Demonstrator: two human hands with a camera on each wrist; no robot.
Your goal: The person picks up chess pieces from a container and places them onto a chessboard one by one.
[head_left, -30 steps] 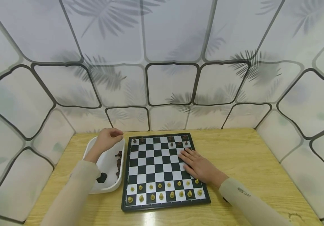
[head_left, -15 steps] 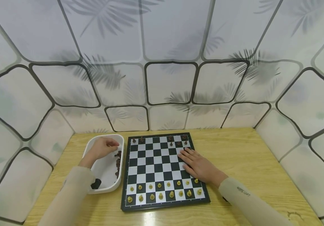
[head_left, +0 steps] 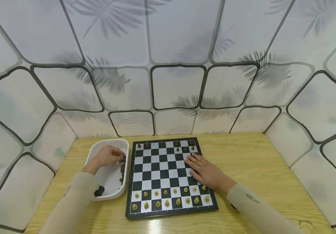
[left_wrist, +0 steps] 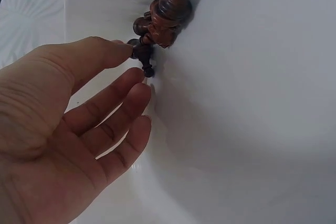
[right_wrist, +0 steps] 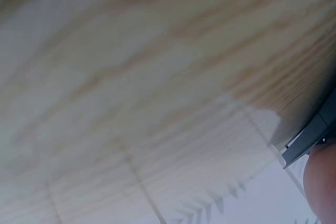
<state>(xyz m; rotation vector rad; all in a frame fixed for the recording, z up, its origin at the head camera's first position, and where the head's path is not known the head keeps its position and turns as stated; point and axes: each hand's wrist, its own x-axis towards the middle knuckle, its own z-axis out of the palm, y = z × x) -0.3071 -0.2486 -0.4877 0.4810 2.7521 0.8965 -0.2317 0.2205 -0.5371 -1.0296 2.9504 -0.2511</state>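
My left hand (head_left: 107,156) is inside a white plastic tub (head_left: 113,196) on the left. In the left wrist view its thumb and forefinger pinch a small dark brown chess pawn (left_wrist: 142,52), while the other fingers curve loosely below. Larger dark pieces (left_wrist: 170,9) lie against the pawn along the tub wall. My right hand (head_left: 204,170) rests flat, fingers spread, on the right edge of a chessboard (head_left: 164,165). Yellow chess pieces (head_left: 167,203) fill the two near rows. Several dark brown pieces (head_left: 177,143) stand at the far edge, left and right.
A black object (head_left: 99,191) lies in the tub's near-left corner. More dark pieces (head_left: 122,170) line the tub's right side. The wooden table (head_left: 244,156) meets a patterned wall (head_left: 176,87) at its back. The right wrist view shows mostly blurred wood grain.
My left hand has come down from above the tub's far right corner to the dark pieces inside and now pinches a pawn. The right hand has stayed on the board.
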